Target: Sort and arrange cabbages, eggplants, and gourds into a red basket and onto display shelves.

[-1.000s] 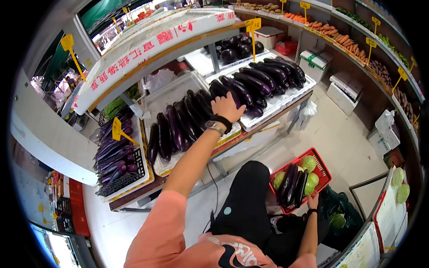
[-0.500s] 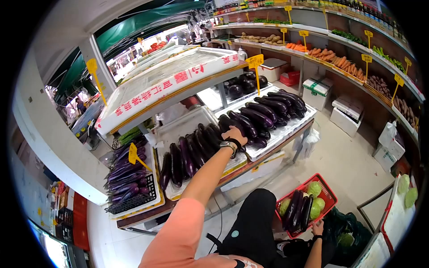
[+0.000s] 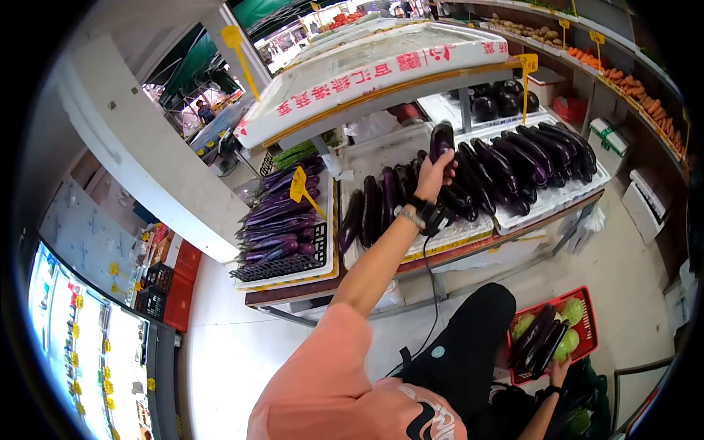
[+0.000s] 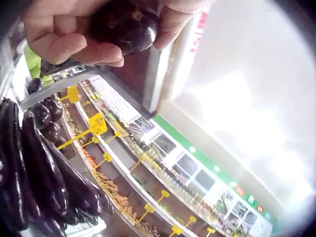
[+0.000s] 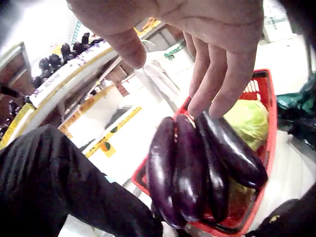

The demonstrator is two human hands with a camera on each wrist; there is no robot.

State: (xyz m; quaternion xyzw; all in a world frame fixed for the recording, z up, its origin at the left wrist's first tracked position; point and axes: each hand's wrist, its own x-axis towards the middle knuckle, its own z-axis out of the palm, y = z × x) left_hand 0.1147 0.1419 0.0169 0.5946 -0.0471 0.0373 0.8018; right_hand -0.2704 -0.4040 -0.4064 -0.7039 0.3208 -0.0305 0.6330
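Observation:
A dark purple eggplant (image 3: 441,141) is gripped in my left hand (image 3: 434,177), raised over the display of eggplants. In the left wrist view its rounded end (image 4: 129,30) shows between thumb and curled fingers. Below it, more eggplants (image 3: 372,209) lie in a white foam tray (image 3: 367,155). My right hand (image 3: 559,372) is at the near edge of a red basket (image 3: 591,323), its fingers loosely extended. The basket holds several eggplants (image 5: 190,173) and green cabbages (image 5: 249,121). In the right wrist view, the fingertips (image 5: 222,106) are right at the eggplants' upper ends.
Another foam tray of eggplants (image 3: 543,158) is on the right, with thin long eggplants (image 3: 282,216) in a black crate on the left. A foam-box shelf (image 3: 367,81) overhangs the stand. Yellow price tags (image 3: 526,66) stick up. My knee (image 3: 490,304) is beside the basket.
My left hand has gone from resting on the eggplants to holding one up above the tray. The head view has swung left. My right hand stays by the basket.

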